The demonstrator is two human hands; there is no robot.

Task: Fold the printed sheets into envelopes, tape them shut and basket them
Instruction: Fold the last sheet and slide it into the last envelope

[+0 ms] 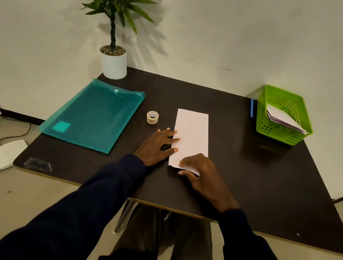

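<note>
No legible text, label or number anywhere.

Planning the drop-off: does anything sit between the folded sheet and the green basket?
Only a blue pen lies flat beside the green basket at its left wall, facing the folded sheet. The tape roll sits on the sheet's other side.
</note>
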